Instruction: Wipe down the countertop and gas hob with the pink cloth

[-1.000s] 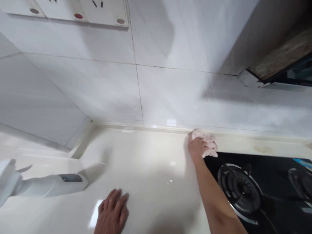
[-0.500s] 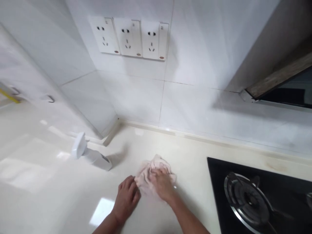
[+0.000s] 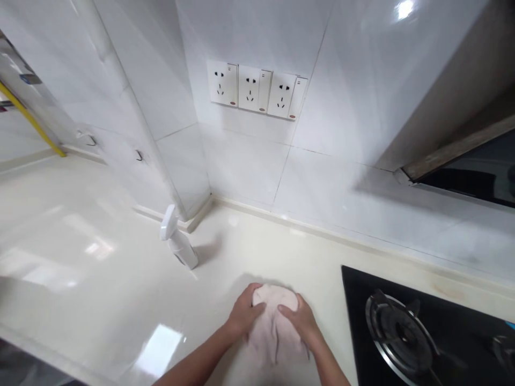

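Pale pink, crumpled cotton cloth [image 3: 274, 327] bunched on the glossy cream stone countertop [image 3: 100, 268], just left of the black glass gas hob [image 3: 422, 300]. Left hand [image 3: 242, 316] closed on the cloth's left side, fingers curled over its top edge; right hand [image 3: 302, 320] closed on its right side, fingertips meeting the left hand's across the fabric. Both grips clamped on the cloth, which sits between the palms and drapes toward the near edge.

Compared with half a second back: then flattened under the right hand alone, with the left hand only beside it; now gathered into a mound and gripped from both sides. Cloth shifted slightly rightward and nearer the front. One second back: held at the rear upstand beside the hob in the right hand only, left hand flat on the counter.

White plastic spray bottle [image 3: 177, 244] lying tilted on the counter to the upper left, near the inside corner of the white tiled wall [image 3: 241, 166], well apart from the hands. Row of three white wall sockets [image 3: 257, 95] above the corner. Round steel burner ring [image 3: 396, 332] on the hob, near the right hand but apart from it.

Open counter wide to the left and rear of the cloth; hob edge close on the right; front counter edge just below the forearms.
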The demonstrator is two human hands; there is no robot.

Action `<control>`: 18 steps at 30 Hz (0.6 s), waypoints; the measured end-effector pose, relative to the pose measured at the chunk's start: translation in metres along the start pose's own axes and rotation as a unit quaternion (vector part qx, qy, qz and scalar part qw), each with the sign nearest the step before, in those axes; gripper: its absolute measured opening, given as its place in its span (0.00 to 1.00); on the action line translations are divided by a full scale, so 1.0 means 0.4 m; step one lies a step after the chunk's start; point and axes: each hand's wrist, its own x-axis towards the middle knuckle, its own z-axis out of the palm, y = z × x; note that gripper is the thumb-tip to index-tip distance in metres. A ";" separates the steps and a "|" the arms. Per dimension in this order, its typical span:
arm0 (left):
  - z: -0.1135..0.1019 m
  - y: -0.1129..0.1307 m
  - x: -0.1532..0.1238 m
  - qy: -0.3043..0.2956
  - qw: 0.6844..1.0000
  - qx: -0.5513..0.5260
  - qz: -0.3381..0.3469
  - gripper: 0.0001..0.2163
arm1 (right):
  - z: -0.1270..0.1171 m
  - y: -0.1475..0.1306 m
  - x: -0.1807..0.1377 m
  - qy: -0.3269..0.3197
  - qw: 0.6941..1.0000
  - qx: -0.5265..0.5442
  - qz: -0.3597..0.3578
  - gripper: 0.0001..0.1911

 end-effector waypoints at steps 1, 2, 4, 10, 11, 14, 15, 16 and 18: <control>-0.027 0.027 -0.014 0.000 1.000 0.017 0.005 0.20 | -0.024 -0.011 -0.017 0.003 0.999 0.037 -0.007 0.21; -0.053 0.058 -0.028 0.005 0.999 0.038 0.014 0.19 | -0.048 -0.024 -0.034 0.010 0.998 0.060 -0.016 0.22; -0.093 0.126 -0.049 0.009 0.995 0.089 0.049 0.18 | -0.100 -0.051 -0.061 0.030 0.997 0.061 -0.032 0.22; -0.082 0.233 -0.016 0.162 0.955 0.201 0.149 0.32 | -0.225 -0.033 -0.037 0.313 0.947 -0.055 -0.045 0.41; -0.065 0.222 -0.007 0.191 0.944 0.212 0.166 0.31 | -0.227 -0.008 -0.019 0.359 0.928 -0.075 -0.064 0.43; 0.006 0.154 0.009 0.155 0.929 0.270 0.201 0.23 | -0.183 0.086 0.040 0.384 0.902 -0.137 -0.142 0.39; 0.035 0.128 0.011 0.111 0.928 0.293 0.200 0.21 | -0.154 0.118 0.058 0.366 0.901 -0.164 -0.164 0.38; 0.066 0.104 0.013 0.065 0.926 0.314 0.197 0.19 | -0.122 0.150 0.074 0.349 0.900 -0.195 -0.177 0.38; 0.127 0.068 0.023 -0.003 0.917 0.346 0.197 0.18 | -0.060 0.206 0.098 0.344 0.884 -0.259 -0.180 0.37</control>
